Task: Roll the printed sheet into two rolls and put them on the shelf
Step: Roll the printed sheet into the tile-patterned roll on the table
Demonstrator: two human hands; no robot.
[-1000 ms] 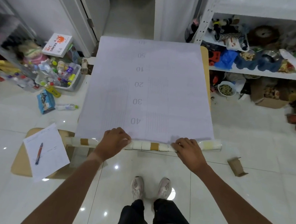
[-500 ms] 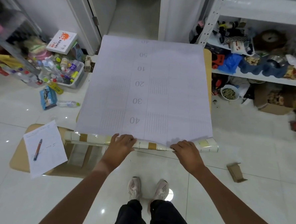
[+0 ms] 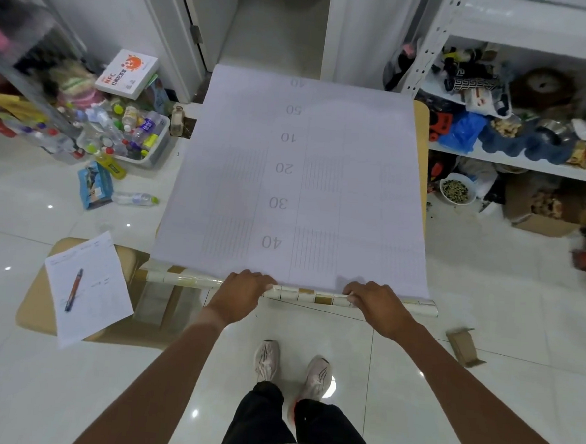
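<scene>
Hands: I see left (image 3: 240, 296) and right (image 3: 379, 304) both curled on roll (image 3: 309, 295) (sheet (image 3: 297, 187) flat on table (image 3: 422, 126)).

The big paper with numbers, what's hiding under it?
Under the printed sheet a tan table peeks out on the right, and a tiled roll lies at its near edge. Anything else underneath is covered.

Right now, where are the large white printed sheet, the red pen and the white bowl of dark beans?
large white printed sheet (image 3: 354, 198): head view, bare middle.
red pen (image 3: 74, 289): head view, barrel.
white bowl of dark beans (image 3: 444, 187): head view, left rim.
</scene>
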